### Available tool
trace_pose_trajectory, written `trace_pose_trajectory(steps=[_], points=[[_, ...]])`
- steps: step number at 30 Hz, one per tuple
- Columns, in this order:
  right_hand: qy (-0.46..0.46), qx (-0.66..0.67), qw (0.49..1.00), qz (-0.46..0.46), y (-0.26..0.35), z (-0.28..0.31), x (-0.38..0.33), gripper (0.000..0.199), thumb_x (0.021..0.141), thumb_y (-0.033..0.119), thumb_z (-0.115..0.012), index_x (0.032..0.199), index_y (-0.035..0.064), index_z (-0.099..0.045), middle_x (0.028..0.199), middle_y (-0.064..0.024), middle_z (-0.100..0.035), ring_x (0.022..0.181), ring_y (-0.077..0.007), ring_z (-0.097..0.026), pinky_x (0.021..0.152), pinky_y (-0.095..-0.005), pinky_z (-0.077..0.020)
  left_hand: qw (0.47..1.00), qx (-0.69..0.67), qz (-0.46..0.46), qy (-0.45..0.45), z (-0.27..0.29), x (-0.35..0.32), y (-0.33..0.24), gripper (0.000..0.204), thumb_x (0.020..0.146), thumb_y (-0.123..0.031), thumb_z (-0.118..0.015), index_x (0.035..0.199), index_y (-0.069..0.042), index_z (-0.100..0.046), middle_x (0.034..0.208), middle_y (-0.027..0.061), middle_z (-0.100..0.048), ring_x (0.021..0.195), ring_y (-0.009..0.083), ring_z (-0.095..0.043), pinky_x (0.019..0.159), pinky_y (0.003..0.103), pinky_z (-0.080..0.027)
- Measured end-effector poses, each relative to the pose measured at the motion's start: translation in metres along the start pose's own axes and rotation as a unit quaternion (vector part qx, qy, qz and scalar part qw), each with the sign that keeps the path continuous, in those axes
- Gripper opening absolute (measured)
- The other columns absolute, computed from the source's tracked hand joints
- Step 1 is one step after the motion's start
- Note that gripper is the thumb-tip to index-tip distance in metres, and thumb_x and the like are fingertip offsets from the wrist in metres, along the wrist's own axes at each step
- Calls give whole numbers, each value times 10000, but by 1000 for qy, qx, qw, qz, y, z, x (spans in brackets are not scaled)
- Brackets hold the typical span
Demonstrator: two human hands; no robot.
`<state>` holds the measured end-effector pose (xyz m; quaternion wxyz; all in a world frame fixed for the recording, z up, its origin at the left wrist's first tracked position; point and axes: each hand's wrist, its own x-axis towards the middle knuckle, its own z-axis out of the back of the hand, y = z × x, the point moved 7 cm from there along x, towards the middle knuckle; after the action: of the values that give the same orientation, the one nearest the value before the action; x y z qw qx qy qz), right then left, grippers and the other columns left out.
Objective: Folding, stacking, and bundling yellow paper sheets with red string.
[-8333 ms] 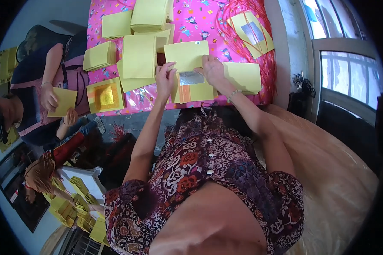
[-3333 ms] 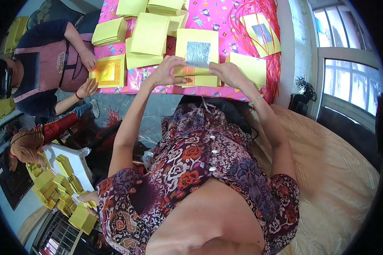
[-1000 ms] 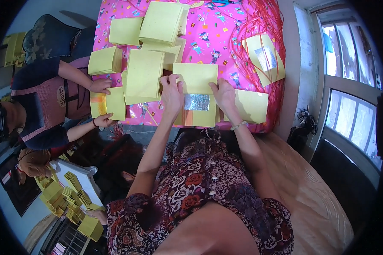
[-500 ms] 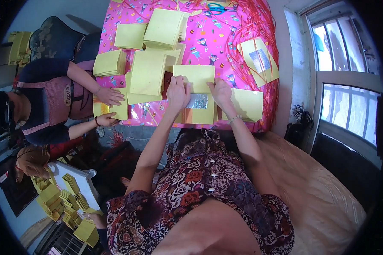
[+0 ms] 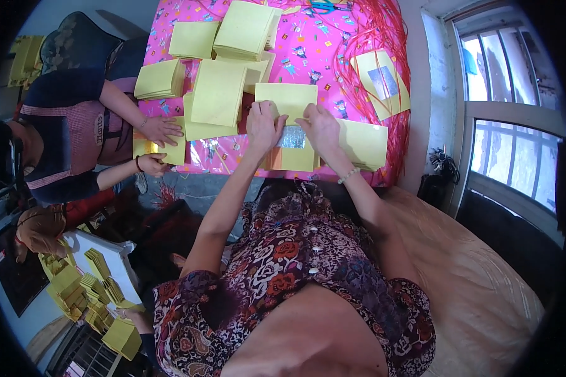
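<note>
Our left hand (image 5: 265,130) and our right hand (image 5: 321,132) sit close together, thumbs turned toward each other and fingers curled at the near edge of the upper yellow sheet (image 5: 286,94). Both touch that sheet, though we cannot tell whether they pinch it or merely press on it. It stretches away from us, beyond our fingers, on the pink patterned counter (image 5: 299,56). Just below and between our hands shows a silver patch (image 5: 292,138), on a lower yellow sheet (image 5: 299,161) with an orange band nearer our left forearm. Close to the left of our left hand stands a yellow stack (image 5: 217,93); just right of our right hand lies another yellow pile (image 5: 363,144). Farther out, up and right of our hands, red strands (image 5: 390,38) lie partly over a silver-marked sheet (image 5: 381,81). Blue-handled scissors (image 5: 327,7) rest well beyond our fingertips. Well to our left, a co-worker's hand (image 5: 161,130) lies spread on a yellow sheet with gold (image 5: 177,151).
</note>
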<state>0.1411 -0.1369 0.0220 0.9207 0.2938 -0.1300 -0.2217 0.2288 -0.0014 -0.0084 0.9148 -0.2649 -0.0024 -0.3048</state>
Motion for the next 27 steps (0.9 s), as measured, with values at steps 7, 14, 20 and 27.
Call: trace_pose_trajectory(steps=[7,14,20,27], points=[[124,-36,991,-44,-20,-32,-4,216,718,228,-736,799,65,-619,797,-116,-638,754,-285,-636,668,-396,-506,999,-2,-24,-46,3,-10,-6,503,770,-301,-692,1107,-5,-466,988,178,-469,916,350,-499,776,434,-414],[128,-42,990,-45,-18,-29,-8,214,715,236,-732,789,62,-631,797,-120,-647,734,-290,-647,650,-396,-513,997,-51,-58,-28,10,-19,-4,583,734,-279,-731,1166,-7,-451,1048,186,-466,956,361,-491,803,441,-406],[99,-26,995,-19,-18,-32,-11,215,708,226,-728,790,54,-627,808,-126,-641,742,-298,-644,659,-405,-514,996,-76,-43,-21,5,-19,4,618,697,-275,-768,1179,-28,-469,1064,184,-462,977,365,-493,821,443,-415],[156,-24,987,-6,-33,-50,6,239,726,280,-719,802,66,-644,765,-130,-648,728,-292,-647,667,-406,-509,991,-112,-76,8,6,-6,15,572,721,-213,-755,1191,-42,-477,1041,188,-452,970,370,-511,820,423,-447]])
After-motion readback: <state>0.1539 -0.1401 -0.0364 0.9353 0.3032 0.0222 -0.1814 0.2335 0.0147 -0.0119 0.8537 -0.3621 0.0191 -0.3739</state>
